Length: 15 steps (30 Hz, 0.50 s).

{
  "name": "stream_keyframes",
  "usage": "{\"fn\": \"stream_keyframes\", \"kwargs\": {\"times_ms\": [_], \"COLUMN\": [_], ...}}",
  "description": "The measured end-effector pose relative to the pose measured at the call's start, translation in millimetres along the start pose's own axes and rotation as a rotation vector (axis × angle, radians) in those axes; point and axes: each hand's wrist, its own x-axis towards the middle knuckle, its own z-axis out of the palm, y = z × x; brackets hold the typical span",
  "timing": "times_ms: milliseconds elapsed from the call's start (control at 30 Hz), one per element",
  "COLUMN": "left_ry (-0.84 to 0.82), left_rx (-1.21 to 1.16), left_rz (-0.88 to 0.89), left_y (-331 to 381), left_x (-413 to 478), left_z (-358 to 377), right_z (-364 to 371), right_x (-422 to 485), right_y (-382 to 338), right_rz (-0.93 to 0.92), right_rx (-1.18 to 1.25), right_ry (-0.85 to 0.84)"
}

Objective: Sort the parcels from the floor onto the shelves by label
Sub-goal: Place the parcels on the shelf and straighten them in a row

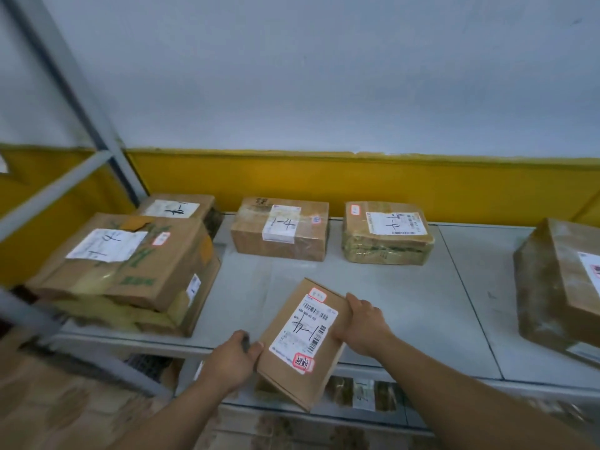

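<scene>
Grey metal shelf (406,303) stretches ahead, bare through the middle. A stack (130,264) crowds its left end, a box (558,280) its right, and two far boxes (279,228) (388,233) line the wall. The parcel (302,339) hangs half past the near edge, its long axis running near to far. It is held on both sides: the left hand (232,358) grips the near left edge and the right hand (363,323) clasps the right side. Open room lies straight ahead.

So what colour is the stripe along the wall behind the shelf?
The stripe is yellow, clearest in the head view.
</scene>
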Motion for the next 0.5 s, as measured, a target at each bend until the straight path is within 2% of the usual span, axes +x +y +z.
{"fn": "stream_keyframes", "kwargs": {"times_ms": [100,233,300,367,500], "left_ry": [-0.047,0.104,0.159,0.193,0.253], "left_rx": [-0.238,-0.588,-0.709,-0.690,-0.614], "left_rz": [-0.041,-0.042,0.029,0.115,0.177], "left_y": [-4.2,-2.7,-0.5,0.5,5.2], "left_x": [-0.4,8.0,11.7,18.0,26.8], "left_z": [-7.6,-37.8,-56.4,-69.7,-81.4], "right_z": [9.4,11.1,12.7,13.9,19.7], "right_x": [-0.1,-1.6,-2.8,-6.9,-11.5], "right_y": [-16.7,-36.6,-46.4,-57.9,-73.9], "right_rz": [0.028,0.045,0.017,-0.021,-0.045], "right_rx": [0.137,0.401,0.471,0.536,0.577], "right_ry": [0.050,0.125,0.167,0.182,0.181]}}
